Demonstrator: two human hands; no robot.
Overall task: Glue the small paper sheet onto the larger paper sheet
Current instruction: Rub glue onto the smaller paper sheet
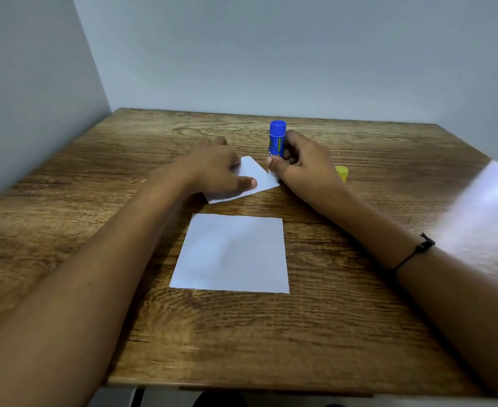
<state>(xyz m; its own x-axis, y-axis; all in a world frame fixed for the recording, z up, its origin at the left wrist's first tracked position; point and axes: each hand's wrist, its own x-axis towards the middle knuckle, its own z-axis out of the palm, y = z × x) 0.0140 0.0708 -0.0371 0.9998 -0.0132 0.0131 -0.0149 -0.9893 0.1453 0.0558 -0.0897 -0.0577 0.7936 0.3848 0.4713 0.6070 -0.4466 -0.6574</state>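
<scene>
A small white paper sheet (256, 179) lies turned at an angle on the wooden table (359, 289). My left hand (212, 168) lies flat on its left part, thumb pressing it down. My right hand (303, 164) grips a blue glue stick (277, 139), held upside down with its tip on the small sheet's right corner. The larger white paper sheet (233, 254) lies flat nearer to me, apart from the small one. A yellow cap (342, 173) sits on the table just behind my right hand.
Grey-white walls close the table at the back and on the left. A black cord bracelet (418, 249) is on my right wrist. Bare wood surrounds the larger sheet.
</scene>
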